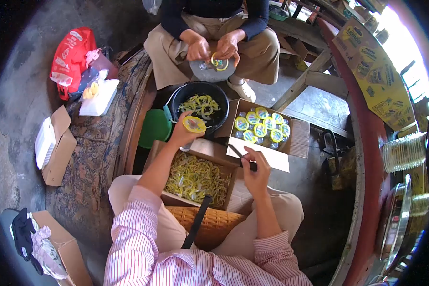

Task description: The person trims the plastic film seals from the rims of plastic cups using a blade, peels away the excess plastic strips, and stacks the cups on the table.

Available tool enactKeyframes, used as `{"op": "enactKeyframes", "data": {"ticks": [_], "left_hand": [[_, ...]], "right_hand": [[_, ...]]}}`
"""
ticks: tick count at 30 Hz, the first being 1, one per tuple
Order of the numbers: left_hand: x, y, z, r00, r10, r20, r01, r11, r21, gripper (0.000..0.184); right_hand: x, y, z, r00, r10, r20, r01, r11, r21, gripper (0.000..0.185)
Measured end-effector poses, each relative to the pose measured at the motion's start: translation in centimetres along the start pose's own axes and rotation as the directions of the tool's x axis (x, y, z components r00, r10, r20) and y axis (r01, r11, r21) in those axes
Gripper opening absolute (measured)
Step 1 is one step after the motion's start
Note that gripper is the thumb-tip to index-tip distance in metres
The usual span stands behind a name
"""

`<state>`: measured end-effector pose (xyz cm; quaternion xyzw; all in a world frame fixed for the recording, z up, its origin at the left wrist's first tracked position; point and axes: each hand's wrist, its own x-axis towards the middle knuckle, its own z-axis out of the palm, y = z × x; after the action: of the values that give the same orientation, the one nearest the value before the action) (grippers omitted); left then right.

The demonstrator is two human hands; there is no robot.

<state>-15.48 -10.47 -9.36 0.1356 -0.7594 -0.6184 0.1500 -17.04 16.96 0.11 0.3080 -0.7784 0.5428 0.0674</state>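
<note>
My left hand (182, 133) is closed round a clear cup with a yellow printed lid (194, 124), beside the black bucket. In my right hand (256, 172) is a dark, thin-bladed tool (235, 151), perhaps a knife. Below my hands, a cardboard box (236, 190) holds many yellow-green strips (195, 178). More strips lie in the black bucket (180, 93). Several yellow-lidded cups (260, 129) fill the box (298, 138) at the right of the bucket.
Across from me, a seated person's hands (213, 50) hold a similar lidded cup. A green lid (155, 127) is left of the bucket. A wicker basket (217, 221) sits between my knees. A red bag (72, 59) lies at the upper left; a red beam (364, 143) runs at right.
</note>
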Motion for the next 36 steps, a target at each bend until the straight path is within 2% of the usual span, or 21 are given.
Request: {"op": "enactKeyframes", "data": {"ticks": [1, 4, 5, 8, 9, 11, 15, 17, 20, 26, 27, 30, 33, 36], "left_hand": [[1.4, -0.7, 0.2, 0.999, -0.005, -0.035, 0.009, 0.994, 0.108, 0.092], [5.6, -2.8, 0.3, 0.976, -0.214, -0.049, 0.219, 0.937, 0.272, 0.099], [6.9, -3.6, 0.3, 0.959, -0.251, -0.132, 0.284, 0.825, 0.489, 0.111], [8.7, -3.9, 1.3, 0.919, -0.343, -0.195, 0.39, 0.715, 0.58, 0.117], [9.2, -5.0, 1.7, 0.889, -0.386, -0.246, 0.449, 0.634, 0.629, 0.123], [11.2, -9.6, 2.3, 0.873, -0.413, -0.257, 0.467, 0.561, 0.684, 0.124], [13.4, -13.8, 2.6, 0.798, -0.568, -0.201, 0.465, 0.368, 0.805, 0.123], [11.6, -7.5, 3.8, 0.764, -0.599, -0.241, 0.474, 0.266, 0.839, 0.121], [10.6, -4.3, 4.2, 0.741, -0.617, -0.266, 0.539, 0.31, 0.783, 0.113], [10.6, -4.1, 4.3, 0.801, -0.579, -0.153, 0.355, 0.253, 0.9, 0.081], [10.3, -3.8, 4.3, 0.838, -0.523, -0.153, 0.353, 0.308, 0.883, 0.072], [10.9, -2.6, 4.2, 0.802, -0.589, -0.094, 0.242, 0.176, 0.954, 0.059], [10.6, -1.6, 3.9, 0.809, -0.574, -0.13, 0.267, 0.161, 0.95, 0.05], [10.5, -0.9, 3.4, 0.801, -0.59, -0.098, 0.222, 0.141, 0.965, 0.045]], "right_hand": [[0.1, -0.2, -0.1, 1.0, 0.017, -0.001, -0.017, 1.0, 0.023, 0.027], [0.3, 0.1, -0.3, 0.999, 0.053, 0.013, -0.053, 0.998, 0.015, 0.028], [0.4, 0.3, -0.3, 0.998, 0.054, 0.013, -0.054, 0.998, 0.026, 0.028], [0.6, 0.8, -0.2, 0.997, 0.069, -0.018, -0.069, 0.997, 0.033, 0.032], [0.7, 0.9, -0.3, 0.997, 0.082, -0.002, -0.082, 0.996, 0.019, 0.032], [0.7, 0.9, -0.3, 0.995, 0.102, 0.001, -0.102, 0.994, 0.027, 0.033], [0.7, 0.8, -0.2, 0.994, 0.113, -0.008, -0.113, 0.993, 0.047, 0.032], [0.9, 0.5, -0.2, 0.993, 0.117, -0.01, -0.116, 0.992, 0.056, 0.032], [0.8, 0.1, -0.3, 0.993, 0.116, -0.008, -0.115, 0.992, 0.056, 0.032], [0.7, 0.0, -0.3, 0.996, 0.091, -0.007, -0.09, 0.994, 0.065, 0.03], [0.8, 0.0, -0.2, 0.996, 0.088, -0.013, -0.088, 0.994, 0.058, 0.03], [0.8, 0.1, -0.1, 0.996, 0.083, -0.017, -0.082, 0.996, 0.046, 0.031], [0.7, 0.4, 0.0, 0.998, 0.066, -0.022, -0.065, 0.997, 0.052, 0.031], [0.6, 0.2, -0.1, 0.997, 0.075, 0.009, -0.075, 0.994, 0.077, 0.031]]}}
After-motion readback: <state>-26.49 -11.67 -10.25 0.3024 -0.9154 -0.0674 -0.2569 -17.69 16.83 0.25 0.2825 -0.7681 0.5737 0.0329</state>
